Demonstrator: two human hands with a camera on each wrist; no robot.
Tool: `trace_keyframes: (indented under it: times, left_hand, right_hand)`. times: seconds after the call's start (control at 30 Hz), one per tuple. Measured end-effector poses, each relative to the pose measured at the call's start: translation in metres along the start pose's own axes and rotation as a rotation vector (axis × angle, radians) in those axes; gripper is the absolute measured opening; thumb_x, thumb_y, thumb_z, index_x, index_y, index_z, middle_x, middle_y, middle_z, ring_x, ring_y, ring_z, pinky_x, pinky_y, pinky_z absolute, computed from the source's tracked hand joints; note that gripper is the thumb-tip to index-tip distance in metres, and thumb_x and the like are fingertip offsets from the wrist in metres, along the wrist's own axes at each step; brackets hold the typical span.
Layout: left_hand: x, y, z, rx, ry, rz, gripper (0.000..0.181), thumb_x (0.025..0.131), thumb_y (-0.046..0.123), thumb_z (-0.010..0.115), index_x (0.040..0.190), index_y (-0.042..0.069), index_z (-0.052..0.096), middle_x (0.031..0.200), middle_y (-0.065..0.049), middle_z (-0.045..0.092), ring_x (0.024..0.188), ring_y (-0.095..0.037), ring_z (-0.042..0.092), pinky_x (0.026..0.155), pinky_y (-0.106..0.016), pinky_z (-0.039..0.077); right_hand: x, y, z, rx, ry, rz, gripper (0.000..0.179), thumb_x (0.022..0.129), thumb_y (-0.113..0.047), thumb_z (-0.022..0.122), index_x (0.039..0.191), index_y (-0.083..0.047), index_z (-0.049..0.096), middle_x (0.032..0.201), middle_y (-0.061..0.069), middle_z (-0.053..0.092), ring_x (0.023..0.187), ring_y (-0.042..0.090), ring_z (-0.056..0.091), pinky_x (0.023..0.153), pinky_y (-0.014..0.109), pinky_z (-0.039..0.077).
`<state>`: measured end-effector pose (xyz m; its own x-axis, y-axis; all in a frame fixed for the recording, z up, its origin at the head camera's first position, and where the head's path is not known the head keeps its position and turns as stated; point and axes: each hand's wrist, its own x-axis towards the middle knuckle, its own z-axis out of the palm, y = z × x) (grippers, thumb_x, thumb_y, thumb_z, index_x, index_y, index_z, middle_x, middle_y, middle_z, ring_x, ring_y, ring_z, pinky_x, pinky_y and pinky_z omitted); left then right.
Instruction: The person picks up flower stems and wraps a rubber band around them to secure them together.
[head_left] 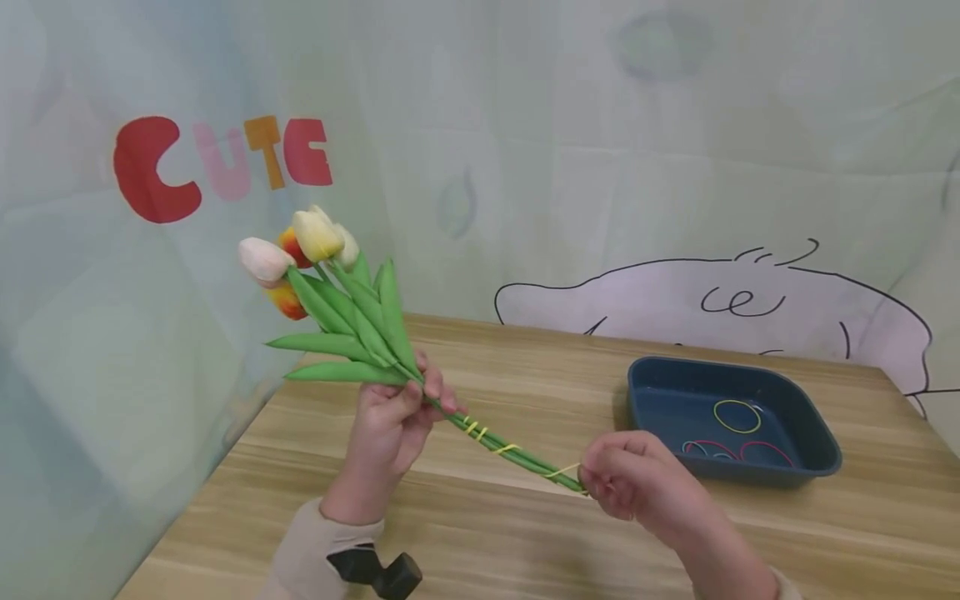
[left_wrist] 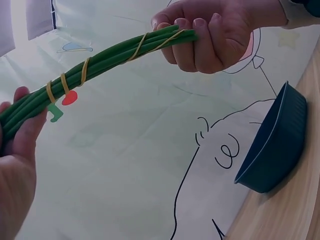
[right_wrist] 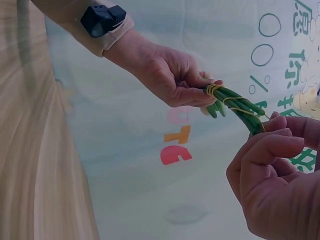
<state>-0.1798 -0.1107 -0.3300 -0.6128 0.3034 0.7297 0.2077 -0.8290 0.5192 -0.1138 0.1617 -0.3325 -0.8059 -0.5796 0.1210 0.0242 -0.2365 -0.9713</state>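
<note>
A bunch of artificial tulips (head_left: 375,325) with white, cream and orange-red heads is held above the table, heads to the upper left. My left hand (head_left: 397,417) grips the green stems just below the leaves. A yellow rubber band (head_left: 506,448) winds several times around the stems (left_wrist: 115,55), between my two hands. At the cut ends, my right hand (head_left: 637,479) pinches the band, and a stretch of it runs taut from the stems to the fingertips. In the right wrist view the right hand's curled fingers (right_wrist: 265,155) stand close to the stem ends.
A dark blue tray (head_left: 645,400) stands on the wooden table (head_left: 480,517) at the right. Inside lie a yellow rubber band (head_left: 737,417) and several others, red and pale. A printed curtain (head_left: 465,100) hangs behind the table and along its left side.
</note>
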Motion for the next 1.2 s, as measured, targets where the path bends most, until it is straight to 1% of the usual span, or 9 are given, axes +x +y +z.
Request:
trace_keyframes:
  times: [0.07, 0.17, 0.3, 0.43, 0.67, 0.87, 1.0, 1.07, 1.2]
  left_hand:
    - [-0.001, 0.0, 0.0, -0.026, -0.029, -0.008, 0.014, 0.098, 0.007, 0.044, 0.105, 0.003, 0.056, 0.091, -0.003, 0.067, 0.085, -0.016, 0.068, 0.082, -0.029, 0.06]
    - [-0.001, 0.001, -0.001, -0.051, -0.078, -0.02, 0.015, 0.099, 0.008, 0.044, 0.107, 0.005, 0.056, 0.093, -0.002, 0.067, 0.087, -0.015, 0.068, 0.083, -0.03, 0.06]
    - [-0.002, -0.001, -0.001, -0.071, -0.16, -0.02, 0.018, 0.1, 0.008, 0.043, 0.111, 0.005, 0.057, 0.097, -0.001, 0.067, 0.09, -0.014, 0.068, 0.085, -0.032, 0.059]
    - [-0.002, -0.004, -0.001, -0.116, -0.237, -0.029, 0.021, 0.1, 0.006, 0.042, 0.116, 0.005, 0.056, 0.101, -0.001, 0.067, 0.093, -0.014, 0.068, 0.088, -0.033, 0.058]
    - [-0.003, -0.012, 0.002, -0.199, -0.279, -0.069, 0.022, 0.101, 0.003, 0.039, 0.117, 0.004, 0.055, 0.104, -0.002, 0.066, 0.096, -0.015, 0.067, 0.091, -0.034, 0.057]
    - [-0.006, -0.019, 0.002, -0.229, -0.258, -0.131, 0.024, 0.102, 0.005, 0.039, 0.118, 0.006, 0.056, 0.104, 0.0, 0.066, 0.096, -0.013, 0.067, 0.091, -0.031, 0.057]
    - [-0.009, -0.023, 0.001, -0.185, -0.18, -0.175, 0.02, 0.101, 0.008, 0.042, 0.115, 0.009, 0.057, 0.1, 0.002, 0.067, 0.092, -0.01, 0.067, 0.088, -0.03, 0.058]
    - [-0.01, -0.023, 0.0, -0.15, -0.111, -0.197, 0.017, 0.101, 0.009, 0.044, 0.112, 0.009, 0.057, 0.097, 0.003, 0.067, 0.089, -0.01, 0.067, 0.086, -0.029, 0.058]
    - [-0.011, -0.023, -0.001, -0.102, 0.038, -0.247, 0.012, 0.1, 0.009, 0.046, 0.106, 0.008, 0.056, 0.092, 0.0, 0.065, 0.086, -0.011, 0.068, 0.085, -0.028, 0.06]
  right_hand:
    - [0.001, 0.002, 0.0, 0.03, -0.022, 0.023, 0.039, 0.095, -0.002, 0.038, 0.085, -0.02, 0.071, 0.073, -0.01, 0.061, 0.058, 0.003, 0.044, 0.042, 0.019, 0.02]
    - [0.003, 0.007, 0.001, 0.084, -0.077, 0.041, 0.04, 0.095, -0.002, 0.037, 0.088, -0.021, 0.072, 0.075, -0.011, 0.062, 0.061, 0.0, 0.047, 0.046, 0.014, 0.022]
    - [0.006, 0.014, 0.004, 0.114, -0.132, 0.052, 0.039, 0.094, -0.002, 0.037, 0.086, -0.02, 0.07, 0.073, -0.012, 0.059, 0.059, -0.001, 0.043, 0.042, 0.019, 0.013]
    - [0.008, 0.019, 0.009, 0.097, -0.137, 0.096, 0.034, 0.093, -0.004, 0.041, 0.083, -0.021, 0.069, 0.069, -0.014, 0.055, 0.057, -0.002, 0.042, 0.042, 0.02, 0.01]
    - [0.012, 0.026, 0.014, 0.134, -0.192, 0.087, 0.034, 0.094, -0.004, 0.04, 0.083, -0.02, 0.067, 0.068, -0.012, 0.051, 0.053, 0.002, 0.034, 0.041, 0.023, 0.008]
    - [0.014, 0.025, 0.016, 0.175, -0.249, 0.134, 0.031, 0.096, -0.006, 0.04, 0.085, -0.02, 0.065, 0.071, -0.013, 0.05, 0.057, 0.001, 0.036, 0.043, 0.02, 0.013]
    - [0.014, 0.027, 0.017, 0.148, -0.232, 0.12, 0.028, 0.097, -0.007, 0.043, 0.088, -0.02, 0.066, 0.073, -0.013, 0.054, 0.06, -0.001, 0.041, 0.045, 0.016, 0.016]
    - [0.013, 0.027, 0.018, 0.087, -0.191, 0.072, 0.024, 0.098, -0.006, 0.045, 0.088, -0.014, 0.066, 0.074, -0.012, 0.056, 0.06, 0.001, 0.042, 0.045, 0.016, 0.02]
    - [0.008, 0.023, 0.018, -0.181, -0.049, -0.072, 0.015, 0.097, -0.006, 0.053, 0.09, 0.004, 0.062, 0.075, -0.009, 0.058, 0.057, 0.006, 0.045, 0.045, 0.018, 0.035]
